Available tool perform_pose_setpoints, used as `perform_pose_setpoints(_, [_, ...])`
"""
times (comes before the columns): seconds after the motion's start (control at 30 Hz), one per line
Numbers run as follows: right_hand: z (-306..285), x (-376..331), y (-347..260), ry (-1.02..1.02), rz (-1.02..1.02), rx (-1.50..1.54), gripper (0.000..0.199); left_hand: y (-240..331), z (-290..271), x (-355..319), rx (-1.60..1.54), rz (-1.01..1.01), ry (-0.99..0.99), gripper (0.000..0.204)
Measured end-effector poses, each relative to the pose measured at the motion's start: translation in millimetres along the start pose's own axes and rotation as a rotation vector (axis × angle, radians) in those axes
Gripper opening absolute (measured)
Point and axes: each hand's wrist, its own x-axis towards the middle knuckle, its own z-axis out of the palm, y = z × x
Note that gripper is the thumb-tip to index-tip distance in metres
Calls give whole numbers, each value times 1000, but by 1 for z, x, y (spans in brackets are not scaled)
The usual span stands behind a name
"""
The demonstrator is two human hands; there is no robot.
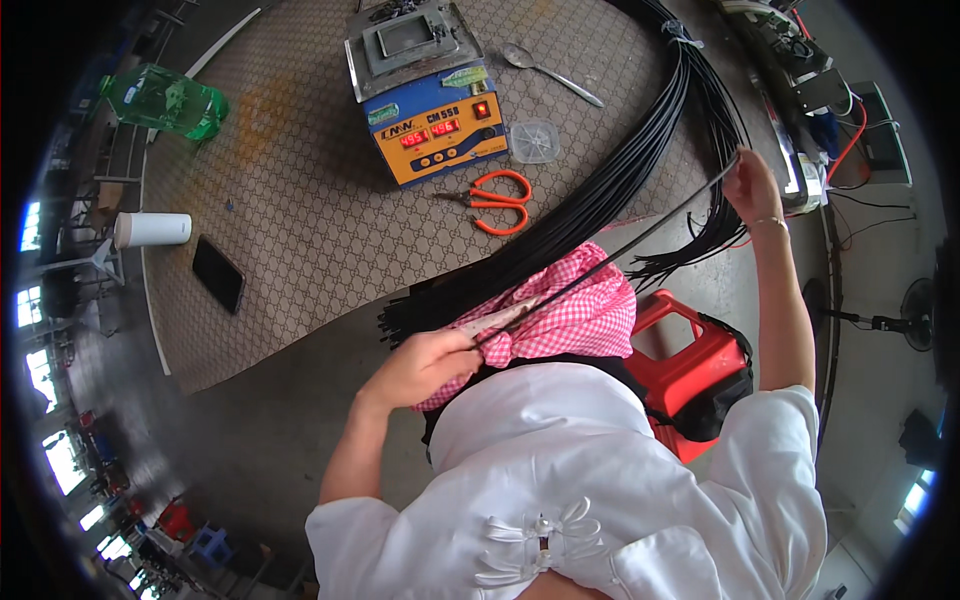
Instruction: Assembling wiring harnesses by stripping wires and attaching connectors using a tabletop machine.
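A single black cable (pixel 640 237) is stretched slantwise across my lap between my two hands. My left hand (pixel 425 367) is closed round its lower end, near a red-and-white checked cloth (pixel 585 310). Out to the right and farther up, my right hand (pixel 752 188) pinches the other end. A thick bundle of black cables (pixel 600 205), tied near its far bend, curves over the table down to the table's near edge beside my left hand. Some of its loose ends (pixel 668 262) hang below my right hand.
On the patterned table (pixel 300 200) stands a blue-and-orange solder pot (pixel 430 125) with a lit display. Near it lie orange-handled scissors (pixel 500 203), a spoon (pixel 555 75) and a clear plastic box (pixel 534 142). Leftward are a green bottle (pixel 165 100), white tumbler (pixel 153 230) and phone (pixel 218 274). A red stool (pixel 690 350) stands right.
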Motion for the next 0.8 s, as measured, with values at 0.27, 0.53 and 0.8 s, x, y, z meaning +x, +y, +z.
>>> perform_pose_setpoints(0.27, [151,-73,78,-292,-865,-1262,17,5,31,27,706,442,634,13])
perform_pose_setpoints(0.53, [195,-110,108,-841,-67,-938,10,18,1,17,920,497,676,11])
perform_pose_setpoints(0.8, [174,-108,119,-883,-177,-907,9,3,3,2,413,318,515,11])
